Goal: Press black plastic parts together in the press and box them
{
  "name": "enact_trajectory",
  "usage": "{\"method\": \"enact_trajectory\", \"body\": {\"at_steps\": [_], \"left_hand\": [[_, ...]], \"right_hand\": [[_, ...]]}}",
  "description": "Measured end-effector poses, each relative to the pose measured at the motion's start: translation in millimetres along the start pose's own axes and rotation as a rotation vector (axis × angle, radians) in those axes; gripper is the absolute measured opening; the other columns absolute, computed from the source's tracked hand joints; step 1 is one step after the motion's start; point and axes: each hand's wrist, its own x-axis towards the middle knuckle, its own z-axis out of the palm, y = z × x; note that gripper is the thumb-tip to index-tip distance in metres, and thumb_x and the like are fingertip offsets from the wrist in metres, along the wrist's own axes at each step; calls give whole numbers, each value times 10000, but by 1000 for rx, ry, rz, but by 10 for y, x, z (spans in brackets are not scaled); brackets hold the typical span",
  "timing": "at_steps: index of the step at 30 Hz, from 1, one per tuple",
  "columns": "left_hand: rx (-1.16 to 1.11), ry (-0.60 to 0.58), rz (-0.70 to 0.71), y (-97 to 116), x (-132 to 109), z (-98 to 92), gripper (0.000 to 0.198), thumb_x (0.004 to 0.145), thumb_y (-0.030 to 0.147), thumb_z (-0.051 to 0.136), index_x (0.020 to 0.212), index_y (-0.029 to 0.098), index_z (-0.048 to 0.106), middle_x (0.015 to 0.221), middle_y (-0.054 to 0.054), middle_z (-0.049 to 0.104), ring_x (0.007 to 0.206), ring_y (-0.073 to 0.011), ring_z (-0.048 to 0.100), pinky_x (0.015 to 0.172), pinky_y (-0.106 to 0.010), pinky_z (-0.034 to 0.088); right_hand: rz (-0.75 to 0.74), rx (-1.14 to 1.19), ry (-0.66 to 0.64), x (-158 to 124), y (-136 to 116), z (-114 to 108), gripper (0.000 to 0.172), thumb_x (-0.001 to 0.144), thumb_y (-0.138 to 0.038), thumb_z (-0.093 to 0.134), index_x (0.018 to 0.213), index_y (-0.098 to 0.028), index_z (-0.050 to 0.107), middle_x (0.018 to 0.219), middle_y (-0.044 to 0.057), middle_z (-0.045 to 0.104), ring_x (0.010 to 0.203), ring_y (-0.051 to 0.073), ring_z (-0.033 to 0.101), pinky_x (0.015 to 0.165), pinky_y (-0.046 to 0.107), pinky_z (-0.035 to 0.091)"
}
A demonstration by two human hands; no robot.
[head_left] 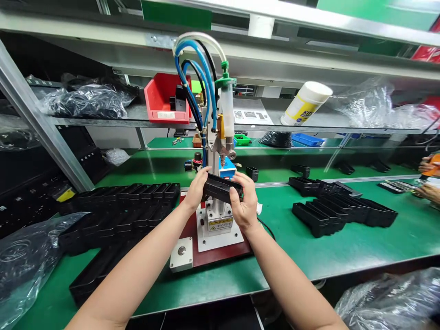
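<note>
A long black plastic housing (222, 188) is held between both hands in front of a bench-top dispensing machine (220, 220). My left hand (197, 189) grips its left end, thumb along the top edge. At the right end, my right hand (244, 200) has its thumb on the near side and fingers curled round behind. The housing tilts slightly down to the right, under the machine's nozzle (222, 160) and above its metal base; whether it touches the base I cannot tell. A clear syringe barrel (227, 110) with a green cap stands above the nozzle.
Rows of black housings (120, 206) lie left of the machine, more housings (338, 208) to the right. A button box (181, 253) sits at the machine's front left. A red bin (167, 98) and a white canister (305, 103) stand on the shelf. Another person's hands (429, 178) are at far right.
</note>
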Motion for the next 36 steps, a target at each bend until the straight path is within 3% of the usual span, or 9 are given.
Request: {"method": "enact_trajectory", "body": {"at_steps": [5, 10, 17, 21, 26, 28, 30, 32, 36], "left_hand": [[-53, 100, 1, -40, 93, 119, 415, 883, 449, 371, 778, 166, 656, 777, -44, 636, 730, -182, 576, 666, -276, 451], [-45, 274, 65, 165, 128, 92, 420, 894, 446, 352, 700, 167, 600, 640, -11, 547, 639, -162, 512, 588, -263, 395], [39, 328, 152, 370, -719, -96, 410, 921, 443, 360, 783, 172, 635, 711, -26, 602, 676, -179, 538, 621, -280, 404], [44, 338, 53, 347, -1131, -212, 465, 948, 500, 313, 822, 175, 620, 724, -34, 597, 678, -188, 557, 637, -290, 441], [76, -63, -71, 498, -1418, -589, 566, 826, 574, 574, 1270, 232, 493, 1065, -70, 632, 865, -208, 612, 782, -314, 502], [172, -272, -86, 565, -1478, -785, 529, 755, 495, 685, 1201, 245, 549, 1061, -62, 644, 855, -205, 619, 754, -300, 507], [317, -322, -79, 580, -1447, -1003, 325, 742, 414, 698, 1001, 235, 619, 997, -42, 658, 842, -198, 617, 733, -286, 495], [468, -184, -83, 507, -1275, -1261, 237, 756, 417, 666, 883, 226, 605, 870, -12, 649, 755, -175, 597, 673, -271, 470], [751, 277, -115, 54, -486, -1880, 313, 757, 511, 636, 845, 224, 546, 722, 31, 571, 646, -153, 532, 610, -258, 414]], "right_hand": [[177, -78, -7, 44, -14, 45, 396, 965, -484, 458, 1191, -172, 552, 1078, 115, 632, 987, 250, 609, 854, 396, 498], [49, -59, 49, 302, -205, 11, 399, 949, -514, 482, 1100, -160, 587, 1022, 107, 661, 932, 232, 632, 826, 357, 506], [-36, 24, 93, -140, -651, -137, 209, 941, -258, 433, 996, -174, 617, 858, 55, 662, 769, 185, 646, 690, 298, 521], [37, 76, 56, -417, -716, -73, 220, 920, -239, 431, 965, -171, 636, 824, 52, 670, 722, 186, 646, 645, 298, 519], [293, 226, -49, -625, -668, 22, 309, 983, -328, 389, 960, -183, 660, 852, 52, 681, 772, 198, 653, 670, 300, 522], [370, 262, -111, -788, -636, -19, 341, 1006, -370, 356, 1082, -193, 637, 967, 66, 679, 884, 214, 652, 740, 317, 532], [382, 212, -145, -1035, -586, -122, 391, 1012, -419, 333, 1234, -192, 560, 1112, 98, 641, 1003, 239, 626, 801, 349, 534], [293, 80, -166, -1339, -508, -253, 379, 1003, -428, 366, 1216, -183, 561, 1098, 112, 633, 975, 241, 628, 761, 335, 539], [46, -213, -394, -1870, -333, -367, 254, 960, -250, 523, 717, -206, 583, 575, -12, 543, 488, 137, 538, 472, 241, 443]]}}
